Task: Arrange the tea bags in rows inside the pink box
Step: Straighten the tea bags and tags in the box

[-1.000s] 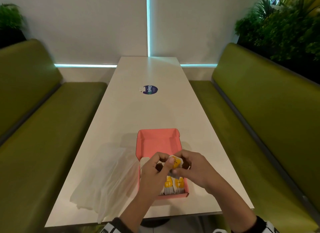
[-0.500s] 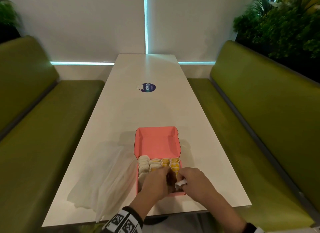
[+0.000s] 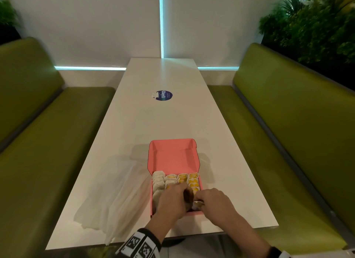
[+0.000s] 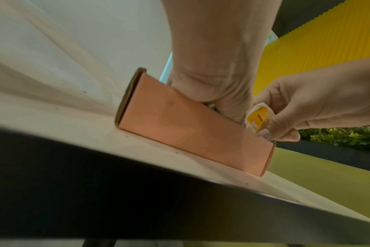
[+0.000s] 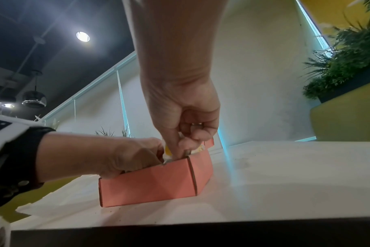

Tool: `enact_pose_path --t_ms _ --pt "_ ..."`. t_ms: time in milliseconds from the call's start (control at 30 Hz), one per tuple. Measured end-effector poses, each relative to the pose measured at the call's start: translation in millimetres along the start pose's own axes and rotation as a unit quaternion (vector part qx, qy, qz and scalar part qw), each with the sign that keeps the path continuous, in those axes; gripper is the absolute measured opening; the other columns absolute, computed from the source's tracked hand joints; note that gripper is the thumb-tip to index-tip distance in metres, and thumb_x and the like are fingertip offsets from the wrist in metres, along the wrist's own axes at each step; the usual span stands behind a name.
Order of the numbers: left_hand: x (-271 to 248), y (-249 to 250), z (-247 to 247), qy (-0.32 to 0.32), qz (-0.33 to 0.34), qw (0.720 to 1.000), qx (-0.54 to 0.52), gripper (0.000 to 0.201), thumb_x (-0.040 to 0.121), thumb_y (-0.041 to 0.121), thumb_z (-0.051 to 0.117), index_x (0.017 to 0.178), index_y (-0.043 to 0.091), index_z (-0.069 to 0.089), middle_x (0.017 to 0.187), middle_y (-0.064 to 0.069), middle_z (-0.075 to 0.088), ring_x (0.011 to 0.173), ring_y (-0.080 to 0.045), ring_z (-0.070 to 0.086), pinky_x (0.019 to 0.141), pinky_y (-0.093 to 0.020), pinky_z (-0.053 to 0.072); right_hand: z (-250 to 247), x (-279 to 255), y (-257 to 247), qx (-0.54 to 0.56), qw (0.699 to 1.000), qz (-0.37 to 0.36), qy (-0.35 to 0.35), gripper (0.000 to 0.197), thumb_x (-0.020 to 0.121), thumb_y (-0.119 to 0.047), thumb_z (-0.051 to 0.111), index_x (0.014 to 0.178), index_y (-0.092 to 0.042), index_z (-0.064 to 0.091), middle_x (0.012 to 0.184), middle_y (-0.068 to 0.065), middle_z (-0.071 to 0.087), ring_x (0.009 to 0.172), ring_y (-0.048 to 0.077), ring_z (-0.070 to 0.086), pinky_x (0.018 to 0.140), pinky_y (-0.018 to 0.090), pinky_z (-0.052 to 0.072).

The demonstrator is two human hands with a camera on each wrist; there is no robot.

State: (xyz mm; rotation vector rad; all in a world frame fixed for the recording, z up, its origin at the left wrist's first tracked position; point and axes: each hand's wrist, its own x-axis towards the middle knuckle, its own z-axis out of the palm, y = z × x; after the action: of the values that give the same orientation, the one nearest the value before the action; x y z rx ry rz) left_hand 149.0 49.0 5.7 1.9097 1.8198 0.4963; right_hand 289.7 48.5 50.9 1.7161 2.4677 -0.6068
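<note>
Pinching a yellow-and-white tea bag [image 4: 257, 119] between thumb and fingertips, the right hand [image 3: 215, 204] lowers it toward the 5 o'clock corner of the pink box [image 3: 153, 204], just above the near wall. The left hand [image 3: 171, 200] reaches into the box beside it, at about 6 o'clock, with its fingers down among the packed bags; whether they grip one or only press the stack back cannot be told, since the knuckles and the box wall hide the fingertips. What could go wrong, in my judgement: the slot looks tight, so the soft sachet may crumple or ride up over its neighbours instead of sliding in upright, and if the left hand eases off too soon the standing bags could flop toward 6 o'clock and close the gap. A downward shove could also push the light cardboard box toward the table [image 3: 157, 123] edge, which is near. Inside the box, four columns of tea bags [image 3: 176, 179] stand on edge, running from 12 o'clock toward the hands, paler ones at 9 o'clock, yellow-printed ones at 3 o'clock. The lid [image 3: 172, 156] stands open at 12 o'clock. A clear plastic bag [image 3: 119, 196], seemingly flat, lies at 9 o'clock, just beside the box.
</note>
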Motion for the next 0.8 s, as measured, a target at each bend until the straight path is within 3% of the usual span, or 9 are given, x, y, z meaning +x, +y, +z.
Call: enact_pose_path --t_ms 233,367,533,667,800 --pt "1.5 -3.8 5.7 0.021 -0.007 1.0 0.0 0.019 0.082 0.025 0.065 0.101 0.028 0.061 0.103 0.006 0.061 0.091 -0.011 0.058 0.069 -0.017 0.039 0.2 6.7 2.0 -0.05 0.998 -0.001 -0.046 0.03 0.093 -0.015 0.048 0.115 -0.029 0.064 0.112 0.005 0.063 0.096 0.024 0.06 0.082 0.031 0.05" --pt "-1.0 -5.8 7.2 0.048 -0.008 0.999 -0.013 0.018 0.082 0.023 0.065 0.099 0.029 0.061 0.105 0.007 0.057 0.083 -0.007 0.051 0.068 -0.016 0.037 0.1 11.1 -0.7 -0.05 0.997 0.007 -0.063 0.027 0.092 -0.021 0.05 0.112 -0.029 0.065 0.11 0.005 0.063 0.095 0.024 0.06 0.082 0.032 0.05" --pt "3.9 -7.4 12.3 0.01 -0.03 0.999 -0.038 0.022 0.076 0.02 0.067 0.094 0.027 0.056 0.101 0.003 0.059 0.082 -0.011 0.054 0.074 -0.026 0.05 -3.3 14.6 -3.7 -0.054 0.994 0.015 -0.089 0.028 0.091 -0.03 0.048 0.113 -0.022 0.064 0.109 0.007 0.062 0.095 0.025 0.059 0.082 0.033 0.051" --pt "0.4 -7.8 9.8 0.047 -0.027 0.998 -0.008 0.022 0.079 0.024 0.069 0.097 0.031 0.057 0.105 0.01 0.053 0.08 -0.004 0.047 0.06 -0.01 0.031 -4.7 14.6 -6.3 -0.06 0.992 0.017 -0.112 0.03 0.092 -0.03 0.046 0.113 -0.016 0.063 0.108 0.008 0.062 0.095 0.024 0.06 0.08 0.033 0.051" --pt "0.2 -5.2 6.7 0.05 -0.019 0.999 0.002 0.022 0.082 0.023 0.066 0.1 0.03 0.057 0.109 0.007 0.055 0.088 -0.01 0.055 0.067 -0.016 0.038 -4.9 11.9 -9.5 -0.066 0.991 0.007 -0.114 0.027 0.096 -0.027 0.044 0.114 -0.015 0.059 0.111 0.008 0.062 0.088 0.021 0.057 0.073 0.029 0.044"
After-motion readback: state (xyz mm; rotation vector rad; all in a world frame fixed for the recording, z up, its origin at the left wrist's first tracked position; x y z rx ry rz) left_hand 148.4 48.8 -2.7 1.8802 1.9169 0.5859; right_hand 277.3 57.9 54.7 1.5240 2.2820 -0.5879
